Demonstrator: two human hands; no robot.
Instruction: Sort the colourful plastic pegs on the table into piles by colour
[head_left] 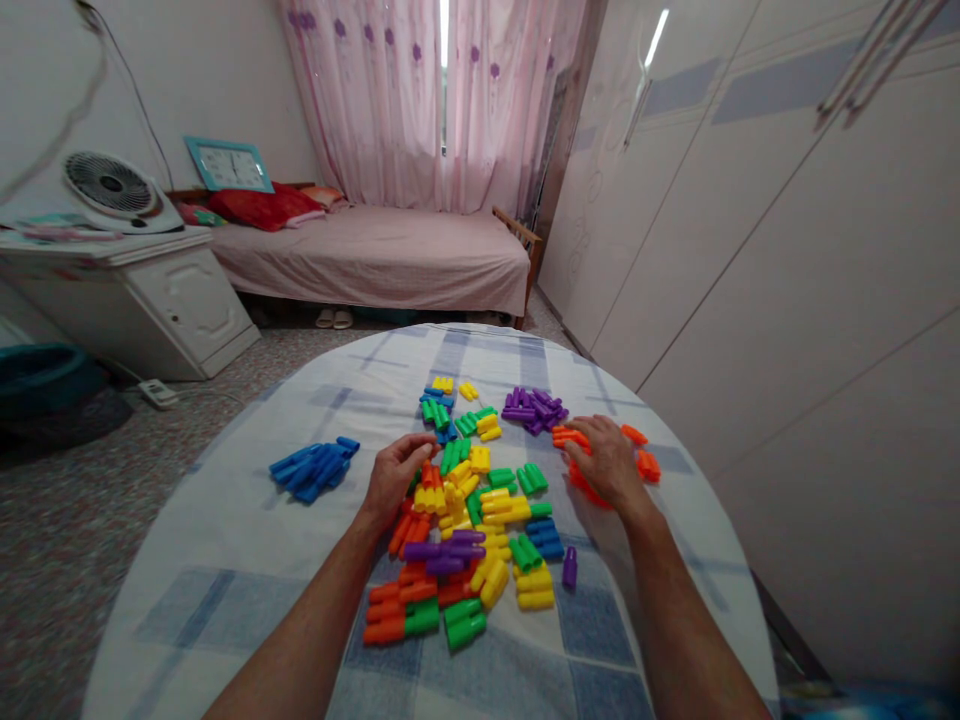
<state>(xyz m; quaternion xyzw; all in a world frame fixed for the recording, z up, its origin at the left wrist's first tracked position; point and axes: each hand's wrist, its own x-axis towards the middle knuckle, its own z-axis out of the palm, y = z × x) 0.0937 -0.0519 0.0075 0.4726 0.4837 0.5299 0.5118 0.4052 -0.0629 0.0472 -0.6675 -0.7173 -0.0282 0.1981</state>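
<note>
My left hand (397,480) rests at the left edge of a mixed pile of plastic building pieces, its thumb and fingers closed together; what they hold, if anything, is hidden. Beside it are orange-and-yellow joined pieces (430,490) and a green block (455,457). My right hand (609,465) lies palm down over a group of orange pieces (586,485), fingers stretched out and thumb apart. More orange pieces (568,437) lie under its fingertips. Joined purple pieces (446,550) lie across the front of the mixed pile.
A pile of blue pieces (313,470) lies at the left, and purple pieces (534,410) are heaped toward the back. One purple piece (570,567) stands apart. The round table has a checked cloth (247,600). Beyond are a bed (390,250), a cabinet (187,310) and a wardrobe (787,300).
</note>
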